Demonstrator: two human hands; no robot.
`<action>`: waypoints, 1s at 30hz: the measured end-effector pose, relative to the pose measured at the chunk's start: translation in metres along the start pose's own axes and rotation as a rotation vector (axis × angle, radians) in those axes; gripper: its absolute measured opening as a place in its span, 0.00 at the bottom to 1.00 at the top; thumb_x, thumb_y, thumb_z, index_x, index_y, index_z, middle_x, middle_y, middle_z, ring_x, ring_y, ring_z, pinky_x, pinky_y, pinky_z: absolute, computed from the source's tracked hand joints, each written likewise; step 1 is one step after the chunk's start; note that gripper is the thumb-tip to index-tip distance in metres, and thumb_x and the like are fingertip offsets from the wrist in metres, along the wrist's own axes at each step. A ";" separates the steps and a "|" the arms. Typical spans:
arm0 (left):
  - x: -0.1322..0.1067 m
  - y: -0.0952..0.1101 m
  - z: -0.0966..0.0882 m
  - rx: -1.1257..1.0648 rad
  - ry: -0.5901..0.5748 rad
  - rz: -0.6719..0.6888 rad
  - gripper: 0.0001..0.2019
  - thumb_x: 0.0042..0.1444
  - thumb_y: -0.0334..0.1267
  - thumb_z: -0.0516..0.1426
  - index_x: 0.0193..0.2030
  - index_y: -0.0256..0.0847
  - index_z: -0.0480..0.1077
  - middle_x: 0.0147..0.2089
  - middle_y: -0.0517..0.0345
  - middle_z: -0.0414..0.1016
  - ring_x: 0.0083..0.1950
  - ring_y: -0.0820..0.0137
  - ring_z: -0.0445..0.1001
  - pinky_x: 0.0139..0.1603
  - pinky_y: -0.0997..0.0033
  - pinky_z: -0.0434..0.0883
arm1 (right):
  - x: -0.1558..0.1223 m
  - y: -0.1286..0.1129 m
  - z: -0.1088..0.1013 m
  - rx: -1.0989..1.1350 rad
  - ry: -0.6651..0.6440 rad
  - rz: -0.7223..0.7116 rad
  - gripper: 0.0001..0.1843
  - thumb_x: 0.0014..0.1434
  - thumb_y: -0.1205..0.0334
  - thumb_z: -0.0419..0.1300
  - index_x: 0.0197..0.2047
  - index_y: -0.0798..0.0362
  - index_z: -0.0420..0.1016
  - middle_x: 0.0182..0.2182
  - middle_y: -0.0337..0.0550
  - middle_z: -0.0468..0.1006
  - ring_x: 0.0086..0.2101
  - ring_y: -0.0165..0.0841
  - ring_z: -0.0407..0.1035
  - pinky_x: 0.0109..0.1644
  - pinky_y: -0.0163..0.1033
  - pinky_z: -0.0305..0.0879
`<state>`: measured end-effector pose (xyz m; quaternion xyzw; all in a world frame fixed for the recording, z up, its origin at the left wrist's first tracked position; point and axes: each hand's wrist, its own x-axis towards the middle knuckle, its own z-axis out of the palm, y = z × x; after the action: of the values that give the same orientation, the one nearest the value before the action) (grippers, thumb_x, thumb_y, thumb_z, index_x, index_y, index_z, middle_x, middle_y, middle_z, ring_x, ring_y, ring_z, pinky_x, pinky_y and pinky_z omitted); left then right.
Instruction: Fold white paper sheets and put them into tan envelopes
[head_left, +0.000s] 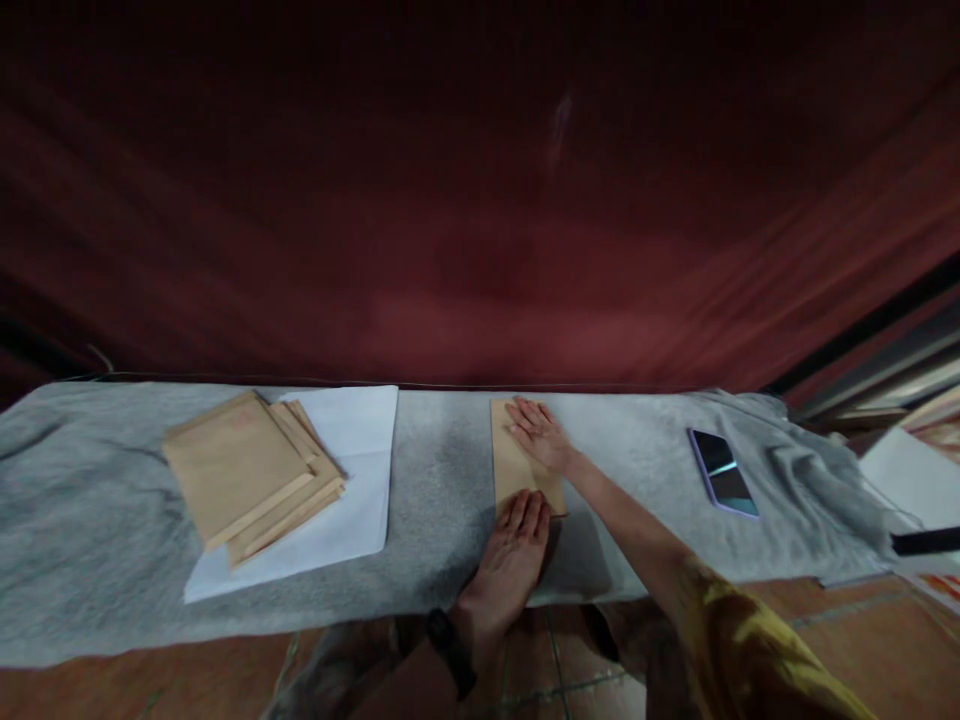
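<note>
A brown paper piece (504,455), shaped like an envelope or folded sheet, lies on the grey cloth in front of me. My left hand (517,540), with a dark band on its wrist, rests its fingers flat on the near end of the paper. Across the far end, my right hand (540,435) lies flat with its fingers stretched toward the upper left. Both palms face down, and part of the paper is hidden beneath them. To the left, a stack of brown paper envelopes (240,460) sits askew on a white sheet (364,480).
Grey cloth (442,460) covers the long, narrow surface and is wrinkled at both ends. A phone with a purple edge (724,472) lies to the right. Dark red fabric (480,250) hangs behind the far edge. Tiled floor (525,660) shows below the near edge.
</note>
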<state>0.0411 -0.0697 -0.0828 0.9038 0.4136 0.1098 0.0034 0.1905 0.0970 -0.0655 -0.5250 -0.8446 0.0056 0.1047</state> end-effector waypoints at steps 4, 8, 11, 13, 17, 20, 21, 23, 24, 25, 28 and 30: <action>0.003 0.007 -0.004 0.064 0.006 -0.024 0.29 0.59 0.22 0.47 0.68 0.35 0.65 0.69 0.39 0.67 0.70 0.57 0.66 0.68 0.51 0.68 | -0.003 -0.001 0.001 0.007 -0.006 0.006 0.29 0.75 0.53 0.41 0.75 0.48 0.52 0.74 0.47 0.52 0.72 0.38 0.47 0.75 0.55 0.45; 0.005 0.013 -0.006 0.152 0.020 -0.016 0.28 0.58 0.22 0.48 0.66 0.32 0.67 0.67 0.36 0.69 0.68 0.55 0.69 0.66 0.50 0.70 | -0.024 -0.012 -0.003 0.046 -0.108 -0.104 0.29 0.76 0.52 0.39 0.76 0.49 0.49 0.74 0.44 0.50 0.73 0.37 0.45 0.76 0.54 0.42; 0.005 0.017 -0.006 0.184 0.030 -0.016 0.26 0.57 0.21 0.49 0.63 0.28 0.69 0.65 0.33 0.71 0.67 0.53 0.71 0.65 0.49 0.71 | -0.046 -0.020 -0.011 0.103 -0.192 -0.178 0.29 0.76 0.51 0.38 0.76 0.47 0.48 0.75 0.41 0.48 0.73 0.36 0.42 0.76 0.54 0.39; 0.005 0.020 -0.008 0.178 0.021 -0.012 0.25 0.57 0.21 0.50 0.61 0.27 0.71 0.62 0.31 0.73 0.65 0.52 0.72 0.64 0.49 0.72 | -0.061 -0.026 -0.017 0.150 -0.245 -0.202 0.29 0.76 0.50 0.37 0.76 0.45 0.48 0.75 0.39 0.47 0.73 0.34 0.41 0.77 0.53 0.38; 0.004 0.027 -0.014 0.180 0.001 -0.006 0.23 0.57 0.20 0.50 0.58 0.29 0.73 0.59 0.34 0.76 0.63 0.53 0.75 0.63 0.49 0.73 | -0.087 -0.032 -0.026 0.224 -0.304 -0.250 0.27 0.77 0.52 0.38 0.75 0.40 0.48 0.75 0.34 0.48 0.73 0.31 0.41 0.77 0.50 0.40; 0.005 0.029 -0.016 0.163 0.012 0.005 0.22 0.58 0.21 0.51 0.58 0.28 0.72 0.60 0.33 0.75 0.62 0.53 0.75 0.64 0.50 0.72 | -0.095 -0.031 -0.028 0.237 -0.294 -0.270 0.26 0.77 0.53 0.40 0.75 0.35 0.49 0.74 0.30 0.51 0.72 0.28 0.44 0.77 0.47 0.42; 0.005 0.029 -0.016 0.150 0.013 0.006 0.22 0.58 0.22 0.52 0.59 0.28 0.72 0.60 0.32 0.75 0.63 0.53 0.75 0.64 0.51 0.71 | -0.093 -0.029 -0.027 0.231 -0.282 -0.262 0.25 0.77 0.54 0.40 0.74 0.35 0.50 0.74 0.30 0.52 0.72 0.28 0.45 0.77 0.47 0.43; 0.006 0.026 -0.015 0.131 0.008 0.001 0.22 0.59 0.23 0.52 0.60 0.29 0.71 0.62 0.34 0.74 0.64 0.54 0.73 0.63 0.52 0.71 | -0.086 -0.022 -0.024 0.211 -0.251 -0.230 0.26 0.77 0.53 0.40 0.75 0.37 0.50 0.74 0.33 0.52 0.72 0.29 0.46 0.76 0.47 0.45; 0.006 0.024 -0.016 0.120 0.003 -0.001 0.22 0.60 0.23 0.52 0.61 0.30 0.70 0.63 0.35 0.73 0.64 0.55 0.73 0.63 0.53 0.71 | -0.079 -0.018 -0.022 0.198 -0.232 -0.208 0.26 0.76 0.53 0.40 0.75 0.39 0.50 0.74 0.35 0.51 0.72 0.30 0.45 0.76 0.48 0.45; 0.007 0.021 -0.017 0.104 -0.001 -0.001 0.23 0.60 0.23 0.51 0.62 0.31 0.69 0.64 0.37 0.72 0.65 0.56 0.72 0.63 0.54 0.71 | -0.072 -0.014 -0.019 0.185 -0.210 -0.181 0.27 0.76 0.52 0.40 0.75 0.41 0.50 0.74 0.38 0.50 0.72 0.32 0.45 0.76 0.49 0.45; 0.012 0.011 -0.025 -0.009 -0.028 0.000 0.22 0.62 0.23 0.51 0.63 0.35 0.69 0.65 0.43 0.72 0.64 0.60 0.71 0.64 0.57 0.69 | -0.052 -0.003 -0.010 0.169 -0.136 -0.091 0.28 0.76 0.53 0.39 0.75 0.45 0.51 0.74 0.42 0.51 0.72 0.36 0.45 0.76 0.53 0.45; 0.017 0.006 -0.034 -0.097 -0.067 -0.017 0.20 0.63 0.24 0.51 0.60 0.36 0.71 0.61 0.46 0.74 0.62 0.61 0.71 0.63 0.58 0.68 | -0.043 0.003 -0.004 0.196 -0.087 -0.042 0.28 0.76 0.53 0.37 0.74 0.48 0.55 0.73 0.45 0.55 0.72 0.36 0.48 0.75 0.53 0.46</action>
<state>0.0490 -0.0639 -0.0457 0.9022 0.4150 0.0995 0.0620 0.2123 0.0593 -0.0697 -0.4937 -0.8545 0.1088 0.1191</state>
